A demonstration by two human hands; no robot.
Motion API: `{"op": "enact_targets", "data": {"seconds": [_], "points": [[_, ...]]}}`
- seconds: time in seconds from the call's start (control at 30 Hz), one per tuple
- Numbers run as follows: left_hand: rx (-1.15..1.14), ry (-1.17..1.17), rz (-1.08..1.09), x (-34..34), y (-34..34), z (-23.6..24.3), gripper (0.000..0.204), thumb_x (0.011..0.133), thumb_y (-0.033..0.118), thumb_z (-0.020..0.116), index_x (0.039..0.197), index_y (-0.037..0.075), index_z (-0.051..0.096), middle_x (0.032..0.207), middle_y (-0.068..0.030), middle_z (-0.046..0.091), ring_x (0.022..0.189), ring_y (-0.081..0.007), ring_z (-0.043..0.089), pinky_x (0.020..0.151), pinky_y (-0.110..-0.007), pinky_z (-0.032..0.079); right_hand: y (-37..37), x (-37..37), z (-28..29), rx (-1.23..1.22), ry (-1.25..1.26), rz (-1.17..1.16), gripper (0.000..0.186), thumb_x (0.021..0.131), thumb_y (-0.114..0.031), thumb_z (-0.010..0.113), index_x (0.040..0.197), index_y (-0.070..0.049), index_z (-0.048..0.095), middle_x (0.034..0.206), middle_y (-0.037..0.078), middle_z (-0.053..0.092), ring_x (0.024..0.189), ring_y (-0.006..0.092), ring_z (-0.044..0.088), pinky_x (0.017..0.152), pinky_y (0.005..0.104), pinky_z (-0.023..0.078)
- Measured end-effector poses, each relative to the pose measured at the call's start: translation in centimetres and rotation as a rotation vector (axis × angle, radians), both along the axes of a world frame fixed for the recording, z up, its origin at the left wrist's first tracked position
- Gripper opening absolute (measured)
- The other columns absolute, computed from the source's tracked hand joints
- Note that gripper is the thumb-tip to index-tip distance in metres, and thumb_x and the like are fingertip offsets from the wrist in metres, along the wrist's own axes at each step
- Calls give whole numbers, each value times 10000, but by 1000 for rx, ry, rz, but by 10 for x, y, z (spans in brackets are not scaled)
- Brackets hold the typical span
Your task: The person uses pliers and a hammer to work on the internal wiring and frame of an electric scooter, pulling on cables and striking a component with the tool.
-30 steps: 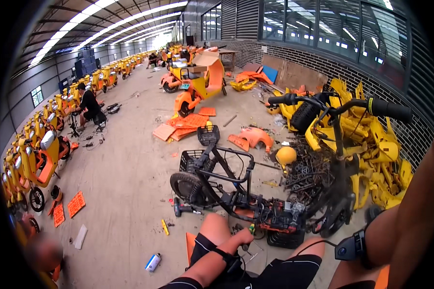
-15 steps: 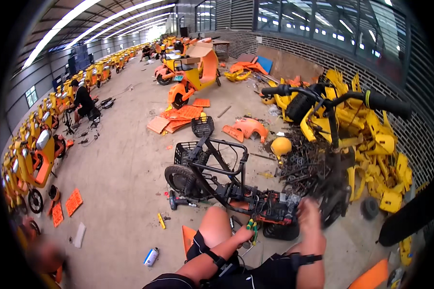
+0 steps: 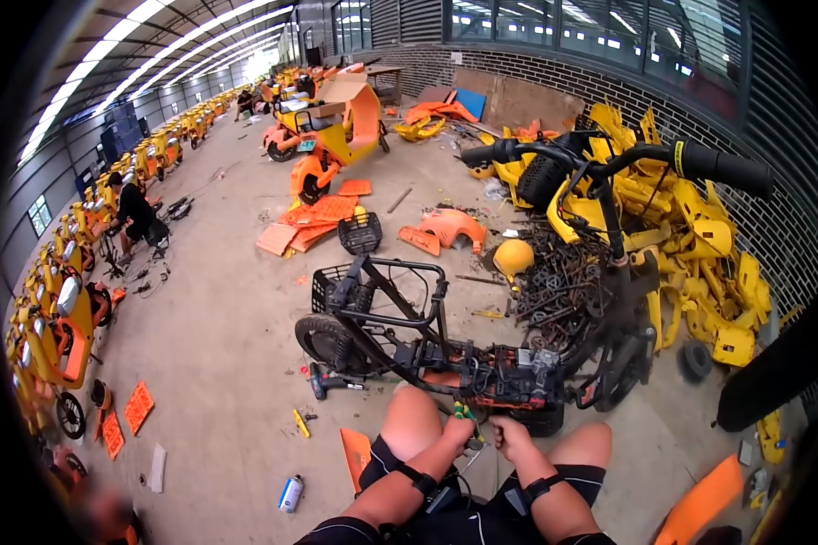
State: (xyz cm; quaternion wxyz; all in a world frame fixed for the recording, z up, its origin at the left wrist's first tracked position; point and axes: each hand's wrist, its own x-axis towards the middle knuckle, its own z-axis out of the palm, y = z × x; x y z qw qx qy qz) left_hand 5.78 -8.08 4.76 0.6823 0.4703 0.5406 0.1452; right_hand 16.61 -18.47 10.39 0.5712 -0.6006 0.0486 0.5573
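The left hand [image 3: 457, 427] pinches a green-handled tool [image 3: 464, 413] pointing up toward the stripped bike frame [image 3: 482, 368]; right hand [image 3: 507, 439] fingers curled, grip unclear.

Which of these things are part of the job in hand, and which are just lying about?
In hand:
- left hand, holding a green-handled tool
- right hand, grip state unclear
- stripped black bike frame

Lying about:
- spray can
- yellow screwdriver
- power drill
- yellow helmet
- orange panels
- scrap metal pile
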Motion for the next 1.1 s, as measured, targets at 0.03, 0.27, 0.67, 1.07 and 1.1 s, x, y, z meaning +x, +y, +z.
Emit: {"op": "enact_targets", "data": {"seconds": [0.03, 0.27, 0.67, 1.07, 1.1], "points": [[-64, -47, -32, -1, 0, 5, 221, 784, 140, 622, 896, -51, 620, 773, -116, 624, 654, -199, 595, 537, -366, 433, 0, 1, 7, 235, 61, 45, 127, 924, -149, 576, 996, -55, 620, 639, -10, 461, 526, 99, 418, 493, 271, 332], [-182, -84, -249, 0, -8, 12, 254, 776, 157, 663, 944, -33, 647, 880, -100, 662, 750, -203, 621, 601, -361, 460, -5, -34, 171, 1158, 97, 540, 484, 902, -115, 598, 1375, -52, 519, 663, 18, 501, 586, 114, 434, 557, 266, 351], [-11, 84, -106, 1, 0, -9, 240, 793, 100, 616, 921, -102, 636, 831, -139, 635, 681, -218, 595, 581, -374, 453, -9, -53, 360, 1890, -404, 1022, 457, 862, -66, 590, 1291, -220, 554, 741, 114, 618, 503, 247, 491, 454, 364, 320], [-175, 15, -33, 0, -2, -3, 198, 770, 70, 622, 909, -72, 634, 803, -127, 616, 666, -228, 581, 576, -384, 452, 7, -58, 387, 2062, -658, 1256, 439, 848, -83, 630, 1246, -237, 528, 792, 82, 625, 558, 228, 528, 517, 327, 418], [-195, -15, -11, -1, -1, -3, 192, 770, 66, 620, 905, -70, 633, 799, -125, 613, 659, -230, 578, 567, -385, 446, 6, -58, 385, 2051, -652, 1245, 424, 853, -88, 630, 1244, -224, 538, 785, 80, 623, 560, 229, 532, 517, 329, 418]]}}
